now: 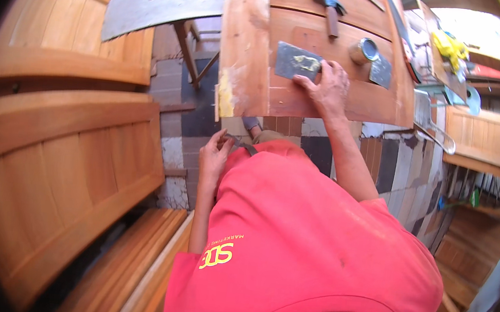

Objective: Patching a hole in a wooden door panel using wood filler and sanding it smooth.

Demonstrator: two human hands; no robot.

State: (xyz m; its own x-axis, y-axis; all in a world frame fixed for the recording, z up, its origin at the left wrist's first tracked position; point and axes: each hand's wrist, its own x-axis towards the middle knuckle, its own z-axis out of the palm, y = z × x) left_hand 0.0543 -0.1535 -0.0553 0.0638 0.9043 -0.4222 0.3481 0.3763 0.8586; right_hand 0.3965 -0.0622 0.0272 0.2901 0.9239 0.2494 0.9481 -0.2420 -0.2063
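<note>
My right hand [332, 91] reaches over the wooden work surface [246, 46], its thumb and fingers at the right edge of a flat grey metal plate [287, 61]. Pale yellow putty [306, 62] is smeared on that plate. Down by my waist, my left hand [216, 153] is closed in a pinch on a thin dark-grey strip [244, 145], seen nearly edge-on; its kind is unclear. Beyond the plate lies a hammer [331, 19] with a dark head. An open tin can [364, 51] stands to the right, beside a second grey plate [381, 71].
Panelled wooden doors [68, 143] lean at the left, above long wooden boards [126, 259]. A grey sheet [168, 4] extends left of the work surface. At the right are a white chair [428, 117], a yellow plastic bag [450, 48] and another wooden panel [489, 138]. Tiles cover the floor.
</note>
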